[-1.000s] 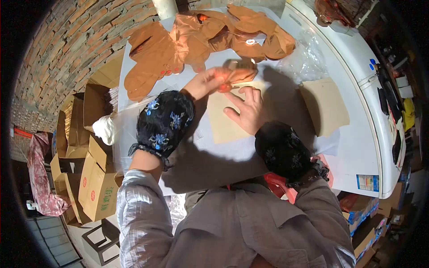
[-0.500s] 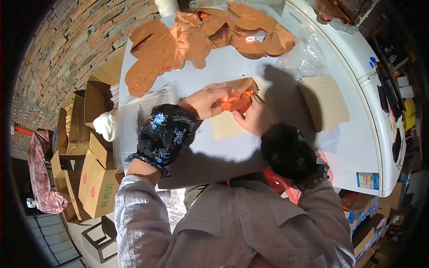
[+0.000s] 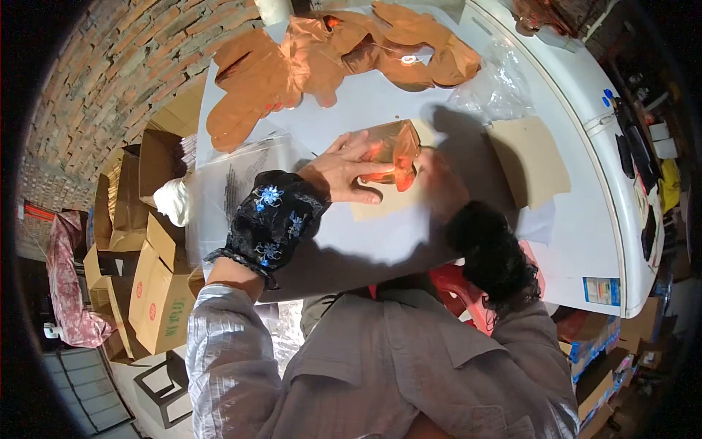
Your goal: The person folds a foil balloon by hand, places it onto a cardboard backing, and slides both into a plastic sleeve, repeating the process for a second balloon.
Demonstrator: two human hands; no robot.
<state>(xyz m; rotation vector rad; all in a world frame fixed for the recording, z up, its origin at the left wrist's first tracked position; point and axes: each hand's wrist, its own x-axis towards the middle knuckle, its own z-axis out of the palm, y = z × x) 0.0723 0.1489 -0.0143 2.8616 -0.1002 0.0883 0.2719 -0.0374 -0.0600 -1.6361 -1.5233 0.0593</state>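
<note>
A folded copper-coloured foil balloon lies over a beige paper sheet on the white table. My left hand rests on the balloon's left side with its fingers spread. On the other side is my right hand, close to the balloon's right edge. It is smeared by motion, so its fingers cannot be made out. Several more copper-coloured foil balloons lie flat in an overlapping row along the far edge.
Clear plastic bags lie left of my left hand, and crumpled clear plastic lies at the back right. Another beige sheet is on the right. Cardboard boxes stand left of the table; a white fridge-like cabinet borders the right.
My left hand has gone from pinching the balloon to lying spread on it. My right hand has moved slightly right, off the foil. The balloon lies flatter, with a narrow part hanging toward me.
</note>
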